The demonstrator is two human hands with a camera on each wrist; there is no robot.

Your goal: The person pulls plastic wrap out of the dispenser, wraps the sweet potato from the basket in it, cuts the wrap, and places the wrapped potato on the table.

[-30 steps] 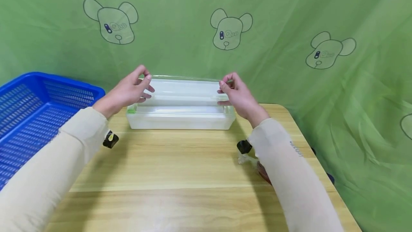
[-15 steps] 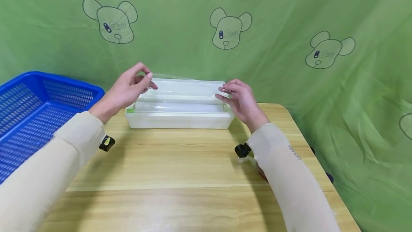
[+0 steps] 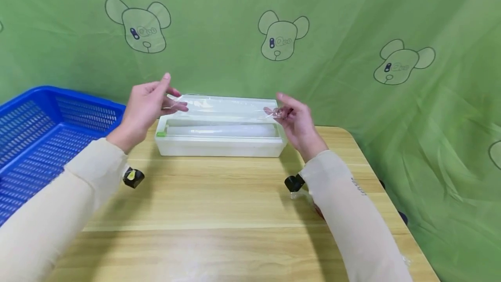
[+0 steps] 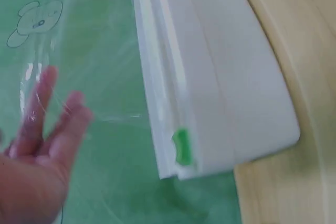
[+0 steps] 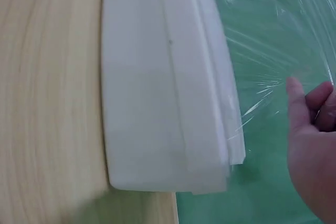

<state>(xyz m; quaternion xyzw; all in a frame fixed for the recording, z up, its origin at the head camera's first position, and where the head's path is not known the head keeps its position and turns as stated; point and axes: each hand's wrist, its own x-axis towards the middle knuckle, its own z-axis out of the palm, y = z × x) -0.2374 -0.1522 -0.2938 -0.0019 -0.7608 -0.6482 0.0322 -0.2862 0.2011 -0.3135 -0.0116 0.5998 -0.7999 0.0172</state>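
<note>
Clear plastic wrap (image 3: 223, 104) stretches between both hands above a white wrap dispenser box (image 3: 221, 148), whose lid stands raised at the back. A pale roll (image 3: 219, 131) lies inside, and a green piece (image 4: 182, 146) sits at the box's left end. My left hand (image 3: 142, 108) has its fingers extended against the film with the thumb raised; in the left wrist view the fingers (image 4: 38, 106) are straight with film over them. With curled fingers, my right hand (image 3: 299, 125) pinches the film's right end, where creases fan out in the right wrist view.
A blue plastic basket (image 3: 58, 142) stands on the left. Under the right forearm, a reddish thing (image 3: 318, 210) with clear plastic is mostly hidden. A green curtain (image 3: 219, 34) hangs behind the wooden table (image 3: 211, 212).
Film has been drawn up and forward from the roll, so the roll shows more fully. The left hand has moved slightly left and its fingers spread; the right fingers have gathered film.
</note>
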